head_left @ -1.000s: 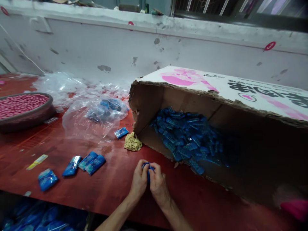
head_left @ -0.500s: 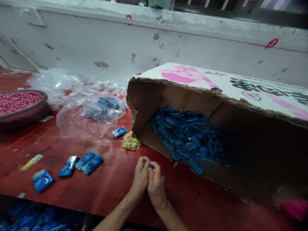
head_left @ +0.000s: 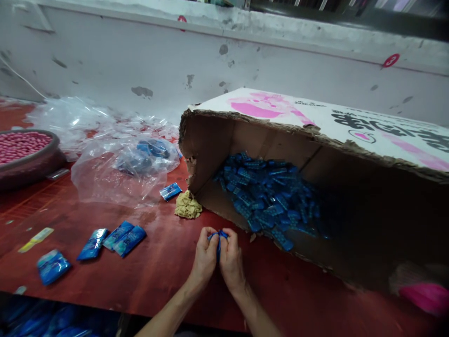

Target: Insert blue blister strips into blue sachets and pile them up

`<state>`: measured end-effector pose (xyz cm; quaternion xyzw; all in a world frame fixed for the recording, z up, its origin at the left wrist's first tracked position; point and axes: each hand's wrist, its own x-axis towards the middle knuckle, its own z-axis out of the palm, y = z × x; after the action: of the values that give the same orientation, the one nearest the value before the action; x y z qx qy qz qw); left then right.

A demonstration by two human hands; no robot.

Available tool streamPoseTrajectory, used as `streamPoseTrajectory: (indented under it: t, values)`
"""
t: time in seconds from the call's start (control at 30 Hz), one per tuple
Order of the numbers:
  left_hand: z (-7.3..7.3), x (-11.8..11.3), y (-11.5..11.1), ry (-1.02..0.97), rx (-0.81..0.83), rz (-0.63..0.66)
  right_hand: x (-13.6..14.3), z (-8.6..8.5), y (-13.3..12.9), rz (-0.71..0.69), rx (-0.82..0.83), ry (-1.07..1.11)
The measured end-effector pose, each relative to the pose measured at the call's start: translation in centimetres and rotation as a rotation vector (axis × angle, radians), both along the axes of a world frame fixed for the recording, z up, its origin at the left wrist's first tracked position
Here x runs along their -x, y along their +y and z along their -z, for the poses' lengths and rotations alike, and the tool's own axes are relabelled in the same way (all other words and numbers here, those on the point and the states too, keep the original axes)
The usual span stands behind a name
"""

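Note:
Between my two hands is a small blue packet (head_left: 219,243), pinched at its top from both sides and hanging down in the middle. My left hand (head_left: 205,250) has closed fingers on its left side. My right hand (head_left: 230,252) grips the right side in the same way. Both hands are over the red table, in front of a crumpled yellow lump (head_left: 188,205). To the left lie several flat blue packets (head_left: 91,244), and one more small packet (head_left: 170,191) is beside the lump. What is inside the held packet cannot be seen.
A torn cardboard box (head_left: 206,154) lies on its side at right, holding many small blue packets (head_left: 259,187). Clear plastic bags (head_left: 115,178) spread at the back left. A round tub (head_left: 52,154) of pink pieces stands far left. Something bright pink (head_left: 426,297) sits at the lower right.
My hands have moved slightly apart, and more of the blue packet now shows, stretched between them. The whole view has shifted a little, so the table things appear further left.

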<state>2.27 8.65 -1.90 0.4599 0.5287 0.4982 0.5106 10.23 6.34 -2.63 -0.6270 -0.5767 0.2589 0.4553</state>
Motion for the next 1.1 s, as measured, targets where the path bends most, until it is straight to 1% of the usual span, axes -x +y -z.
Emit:
streamPoseTrajectory:
  t: [0.1, 0.17, 0.27, 0.33, 0.4, 0.5, 0.57, 0.6, 0.63, 0.7, 0.77, 0.8, 0.83, 0.93, 1.0, 1.1]
  values:
    - [-0.2, 0.6, 0.5, 0.037, -0.040, 0.118, -1.1, 0.4, 0.6, -0.033, 0.038, -0.011]
    - [0.1, 1.1, 1.1, 0.122, -0.097, 0.193, -1.6, 0.5, 0.9, -0.089, 0.051, -0.075]
    - [1.0, 1.4, 1.9, 0.327, -0.203, 0.311, -2.0, 0.6, 1.2, -0.140, 0.121, -0.328]
    - [1.6, 1.4, 2.0, 0.510, -0.252, 0.373, -2.0, 0.7, 1.0, -0.135, 0.183, -0.532]
    - [1.9, 1.4, 1.7, 0.726, -0.271, 0.398, -1.9, 0.8, 0.7, -0.116, 0.237, -0.699]
    - [1.9, 1.8, 1.1, 0.997, -0.267, 0.401, -1.9, 0.7, 0.0, -0.092, 0.292, -0.824]
    - [1.6, 2.5, 0.9, 1.086, -0.290, 0.402, -2.0, 0.4, -0.5, -0.082, 0.323, -0.852]
    - [1.5, 3.0, 1.1, 1.114, -0.320, 0.380, -2.0, 0.2, -0.7, -0.080, 0.333, -0.861]
    - [1.4, 3.6, 1.4, 1.141, -0.354, 0.335, -2.1, 0.0, -0.8, -0.080, 0.335, -0.868]
    - [1.2, 4.9, 2.7, 1.204, -0.396, 0.170, -2.2, -0.6, -1.0, -0.074, 0.314, -0.874]
    - [1.1, 6.3, 4.7, 1.293, -0.338, -0.015, -2.5, -0.9, -0.9, -0.056, 0.288, -0.866]
    - [1.1, 7.0, 5.8, 1.336, -0.285, -0.073, -2.6, -1.0, -0.7, -0.050, 0.281, -0.857]
    - [1.2, 7.6, 6.8, 1.371, -0.246, -0.080, -2.9, -1.0, -0.6, -0.046, 0.281, -0.845]
    - [1.5, 8.8, 8.9, 1.419, -0.207, 0.039, -3.6, -0.7, -0.1, -0.015, 0.270, -0.804]
    - [1.8, 9.2, 9.4, 1.415, -0.223, 0.094, -4.1, -0.5, 0.0, 0.024, 0.243, -0.777]
    - [2.2, 9.4, 9.3, 1.410, -0.246, 0.094, -4.5, -0.6, 0.0, 0.045, 0.193, -0.743]
